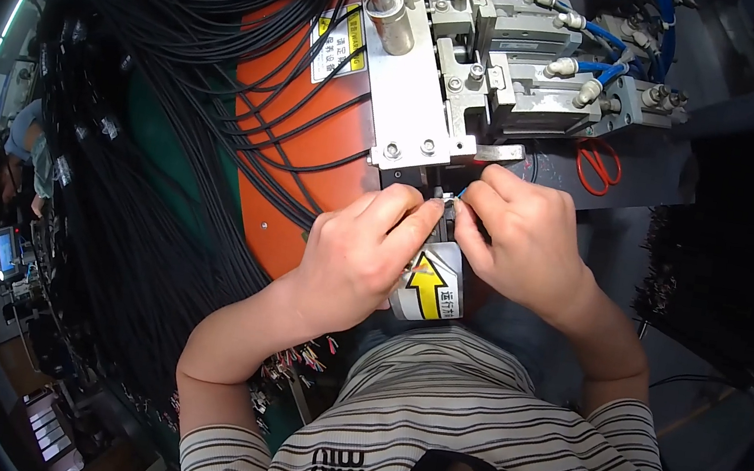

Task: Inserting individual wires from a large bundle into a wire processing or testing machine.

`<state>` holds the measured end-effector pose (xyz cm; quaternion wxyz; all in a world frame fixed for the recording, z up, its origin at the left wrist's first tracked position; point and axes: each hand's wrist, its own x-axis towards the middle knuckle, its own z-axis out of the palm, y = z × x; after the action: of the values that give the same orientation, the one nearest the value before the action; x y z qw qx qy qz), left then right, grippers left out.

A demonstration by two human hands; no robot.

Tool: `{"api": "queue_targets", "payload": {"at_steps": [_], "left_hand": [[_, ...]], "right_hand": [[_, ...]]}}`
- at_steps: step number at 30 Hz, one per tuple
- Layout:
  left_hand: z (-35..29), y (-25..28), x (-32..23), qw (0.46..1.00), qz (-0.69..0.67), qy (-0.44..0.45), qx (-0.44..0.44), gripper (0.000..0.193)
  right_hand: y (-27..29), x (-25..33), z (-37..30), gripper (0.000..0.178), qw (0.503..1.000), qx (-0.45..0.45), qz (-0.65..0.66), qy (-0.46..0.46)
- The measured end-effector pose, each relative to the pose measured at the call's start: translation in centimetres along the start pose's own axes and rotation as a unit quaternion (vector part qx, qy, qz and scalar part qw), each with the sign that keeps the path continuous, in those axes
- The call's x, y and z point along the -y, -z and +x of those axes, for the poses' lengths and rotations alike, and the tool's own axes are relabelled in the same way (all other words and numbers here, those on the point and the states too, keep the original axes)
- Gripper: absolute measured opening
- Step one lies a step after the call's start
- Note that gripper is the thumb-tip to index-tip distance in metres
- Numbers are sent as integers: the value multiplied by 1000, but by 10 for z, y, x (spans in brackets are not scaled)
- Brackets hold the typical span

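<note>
My left hand (361, 248) and my right hand (523, 242) meet at the front of a metal machine, fingertips almost touching. Both are closed in a pinch, thumb against forefinger. Between the fingertips shows a tiny dark and whitish piece (446, 197), with a speck of blue by the right fingers; it is too small to name. Just below the hands, a pale plate with a yellow arrow label (429, 286) points toward the machine. Above them is the machine's bright metal block (414, 106). My left fingers hide part of the plate's edge.
Large bundles of black cables (192, 113) hang on the left over an orange round plate (270, 211). Pneumatic cylinders (549, 106) with blue hoses stand at the back right. Red-handled scissors (598, 166) lie beside them. Another person (24, 138) is at the far left.
</note>
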<state>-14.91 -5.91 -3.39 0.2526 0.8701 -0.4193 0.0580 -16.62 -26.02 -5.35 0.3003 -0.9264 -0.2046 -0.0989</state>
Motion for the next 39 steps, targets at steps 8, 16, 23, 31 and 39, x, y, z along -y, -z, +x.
{"api": "queue_targets", "payload": {"at_steps": [8, 16, 23, 31, 39], "left_hand": [[-3, 2, 3, 998, 35, -25, 48, 48], [-1, 6, -4, 994, 53, -38, 83, 58], [10, 7, -11, 988, 109, -42, 106, 48], [10, 6, -6, 990, 102, -49, 80, 35], [-17, 12, 17, 999, 0, 38, -29, 40]], "right_hand": [[-7, -2, -5, 6, 999, 0, 39, -7], [-11, 0, -7, 7, 1000, -14, -11, 3], [-6, -21, 6, 11, 997, 47, 54, 12], [-17, -11, -6, 11, 989, -84, 122, 0], [-18, -19, -5, 8, 925, 44, 339, -170]]}}
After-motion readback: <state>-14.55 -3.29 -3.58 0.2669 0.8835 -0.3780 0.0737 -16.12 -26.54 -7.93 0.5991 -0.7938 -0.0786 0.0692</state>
